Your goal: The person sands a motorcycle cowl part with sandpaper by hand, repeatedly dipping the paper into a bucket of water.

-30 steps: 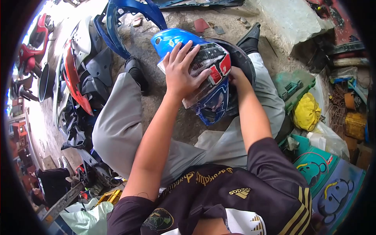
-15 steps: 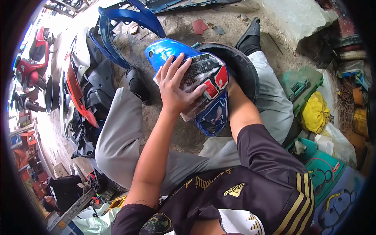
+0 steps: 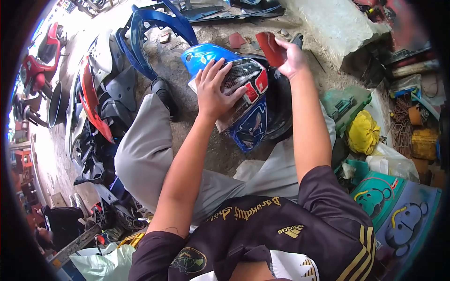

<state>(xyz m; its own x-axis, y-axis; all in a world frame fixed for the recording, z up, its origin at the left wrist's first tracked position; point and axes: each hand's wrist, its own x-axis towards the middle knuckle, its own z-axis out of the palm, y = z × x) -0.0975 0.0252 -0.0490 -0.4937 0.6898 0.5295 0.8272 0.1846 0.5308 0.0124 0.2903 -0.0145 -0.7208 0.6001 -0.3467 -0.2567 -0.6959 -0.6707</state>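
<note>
A blue motorcycle fairing panel (image 3: 202, 56) with a black, white and red graphic lies tilted over a black basin (image 3: 282, 105) between my legs. My left hand (image 3: 214, 89) rests flat on the graphic, fingers spread and thumb out to the right. To the right of the panel and above the basin's far rim, my right hand (image 3: 292, 60) pinches a bent, wet-looking dark red piece of sandpaper (image 3: 271, 49) between thumb and fingers. The panel's lower blue part hangs toward me.
Blue body panels (image 3: 140, 35) lie at the back left, with red and grey fairings (image 3: 91, 100) nearer. A red flat piece (image 3: 236, 40) lies on the floor. On the right are a concrete block (image 3: 335, 28), a green case (image 3: 344, 105) and a yellow bag (image 3: 364, 132).
My right hand has come out from behind the panel, up and to the right, with the red sandpaper now visible in it. My left hand stays on the panel, which has shifted slightly.
</note>
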